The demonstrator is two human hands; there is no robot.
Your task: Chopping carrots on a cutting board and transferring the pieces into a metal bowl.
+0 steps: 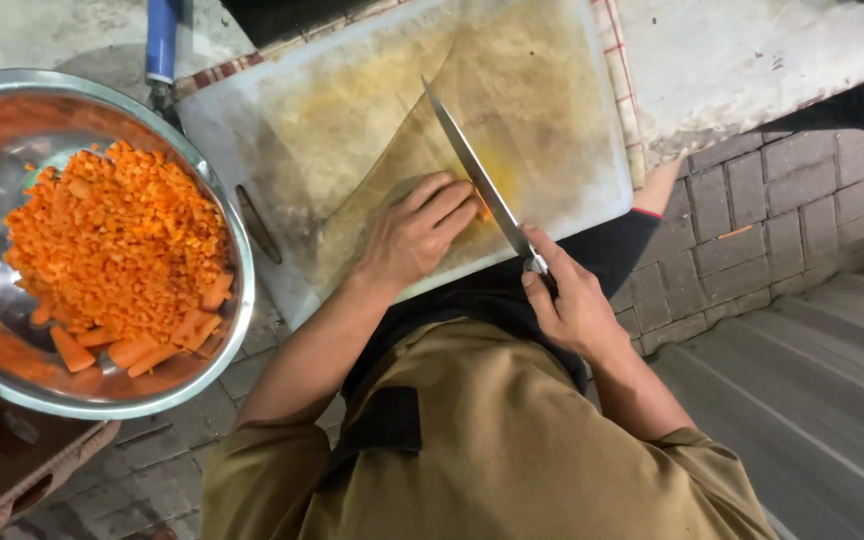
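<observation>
knife [474, 170] mid-board [352, 110], edges well apart
</observation>
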